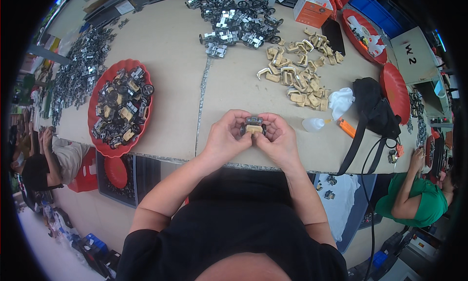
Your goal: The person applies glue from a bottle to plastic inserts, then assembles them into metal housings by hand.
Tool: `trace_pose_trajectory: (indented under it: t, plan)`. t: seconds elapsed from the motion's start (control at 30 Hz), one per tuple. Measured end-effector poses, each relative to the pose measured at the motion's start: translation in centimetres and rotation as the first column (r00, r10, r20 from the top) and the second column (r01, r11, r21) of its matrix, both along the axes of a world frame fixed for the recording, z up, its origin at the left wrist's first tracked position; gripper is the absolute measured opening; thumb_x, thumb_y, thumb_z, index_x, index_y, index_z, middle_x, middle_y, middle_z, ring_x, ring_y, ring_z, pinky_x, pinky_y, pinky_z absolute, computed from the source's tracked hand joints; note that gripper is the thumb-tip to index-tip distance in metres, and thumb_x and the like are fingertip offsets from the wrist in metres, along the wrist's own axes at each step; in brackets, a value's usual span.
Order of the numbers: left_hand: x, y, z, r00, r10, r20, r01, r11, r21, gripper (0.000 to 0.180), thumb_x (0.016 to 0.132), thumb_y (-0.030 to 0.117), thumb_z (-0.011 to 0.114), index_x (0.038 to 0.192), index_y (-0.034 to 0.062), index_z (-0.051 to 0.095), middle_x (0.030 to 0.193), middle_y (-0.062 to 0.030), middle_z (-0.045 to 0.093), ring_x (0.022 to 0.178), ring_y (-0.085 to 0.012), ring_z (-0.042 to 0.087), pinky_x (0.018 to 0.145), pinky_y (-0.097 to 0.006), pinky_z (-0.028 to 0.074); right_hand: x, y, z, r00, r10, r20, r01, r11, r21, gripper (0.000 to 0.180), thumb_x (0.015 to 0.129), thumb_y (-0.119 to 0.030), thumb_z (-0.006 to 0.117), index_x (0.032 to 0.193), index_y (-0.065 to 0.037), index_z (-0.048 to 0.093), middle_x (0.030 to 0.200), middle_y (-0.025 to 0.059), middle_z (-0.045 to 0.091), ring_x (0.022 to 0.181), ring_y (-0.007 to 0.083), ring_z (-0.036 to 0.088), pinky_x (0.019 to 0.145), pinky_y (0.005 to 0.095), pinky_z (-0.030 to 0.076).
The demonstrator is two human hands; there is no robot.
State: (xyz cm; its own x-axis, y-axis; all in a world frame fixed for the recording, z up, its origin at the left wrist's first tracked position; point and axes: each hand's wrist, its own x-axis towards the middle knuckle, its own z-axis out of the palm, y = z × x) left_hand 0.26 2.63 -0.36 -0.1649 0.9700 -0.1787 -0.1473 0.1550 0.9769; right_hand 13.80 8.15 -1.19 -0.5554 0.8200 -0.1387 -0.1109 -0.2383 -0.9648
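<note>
A small wheeled chassis [254, 120] was held between the left hand [224, 136] and the right hand [280, 139], just over the near edge of the worktable [178, 66]. It was gripped from both sides by curled fingers, with the two thumbs brought close together at a tan piece [253, 128] on its near side. Whether that piece was fully seated could not be told.

For good work here, pressure would best be shared evenly by both thumbs, the chassis backed by the fingers, and the dark wheels [264, 129] spared any sideways load. Tilt was judged the likeliest fault, so both ends of the piece would be worth checking.

To the right, a white bottle [313, 124] and an orange tool-like object [346, 128] were seen. Beyond the hands, loose tan parts [303, 76] were heaped, with silver-and-black chassis [234, 23] piled farther off. To the left, a red scalloped bowl [91, 105] was filled with wheeled units bearing tan pieces.
</note>
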Motion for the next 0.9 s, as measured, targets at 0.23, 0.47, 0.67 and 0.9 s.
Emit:
trace_pose_trajectory:
  t: [0.23,0.47,0.67,0.9]
  plan:
    - [0.0,-0.2,0.0,1.0,-0.001,-0.007,0.001,1.0,-0.002,0.035,0.073,-0.009,0.053,0.105,-0.0022,0.042,0.095,-0.0068,0.051,0.087,-0.0097,0.052,0.078,-0.022,0.044,0.0,0.0,0.1,1.0,0.0,0.007,0.0,1.0,0.006,0.032,0.074,0.005,0.055,0.104,0.004,0.046,0.092,0.007,0.057,0.082,0.0088,0.055,0.069,0.0209,0.045]
    - [0.0,-0.3,-0.4,0.998,0.0,-0.065,0.003,0.999,0.047,0.035,0.074,-0.007,0.055,0.106,-0.0022,0.042,0.096,-0.0071,0.052,0.088,-0.01,0.053,0.077,-0.023,0.045,-0.1,-0.1,0.1,1.0,-0.015,0.018,0.014,0.999,0.029,0.03,0.074,0.005,0.055,0.103,0.004,0.046,0.091,0.0072,0.057,0.082,0.0091,0.055,0.068,0.0206,0.045]
    - [0.1,-0.4,-1.6,0.988,0.072,-0.134,-0.049,0.984,0.172,0.034,0.07,-0.005,0.059,0.102,-0.0005,0.047,0.09,-0.0082,0.057,0.081,-0.011,0.057,0.069,-0.022,0.049,-0.2,-0.3,0.1,0.999,-0.033,0.019,0.032,0.999,0.039,0.029,0.075,0.005,0.055,0.102,0.003,0.046,0.09,0.0076,0.057,0.08,0.0088,0.056,0.066,0.0198,0.045]
    - [0.2,-0.2,-1.3,0.993,0.09,-0.083,-0.076,0.985,0.154,0.033,0.071,-0.005,0.058,0.102,-0.0007,0.047,0.09,-0.0083,0.056,0.08,-0.0104,0.057,0.069,-0.022,0.049,-0.3,-0.2,-0.1,1.0,-0.026,-0.01,0.026,0.998,0.053,0.031,0.076,0.005,0.054,0.105,0.004,0.045,0.092,0.0091,0.057,0.082,0.0104,0.056,0.068,0.0205,0.046]
